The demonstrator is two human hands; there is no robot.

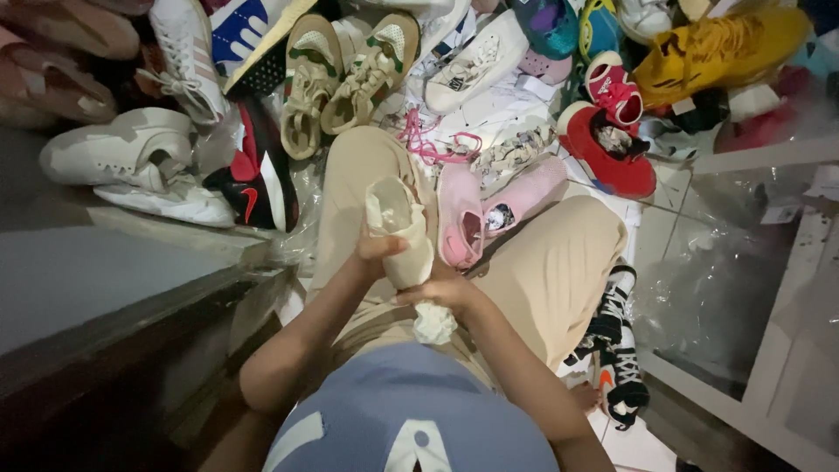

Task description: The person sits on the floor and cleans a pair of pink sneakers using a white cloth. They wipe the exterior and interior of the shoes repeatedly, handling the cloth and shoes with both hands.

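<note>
The left hand [377, 251] was closed round a small cream fabric shoe [400, 229] above the lap; the right hand [444, 293] gripped crumpled white paper [433, 323] beneath it; seemingly mid-stuffing, needing a firm push; pink sneakers [489, 214] lay just beyond on the floor.

My right hand's fingers [437, 293] hidden behind the cream shoe [398, 229], white cloth [434, 323] partly covered beneath them
</note>
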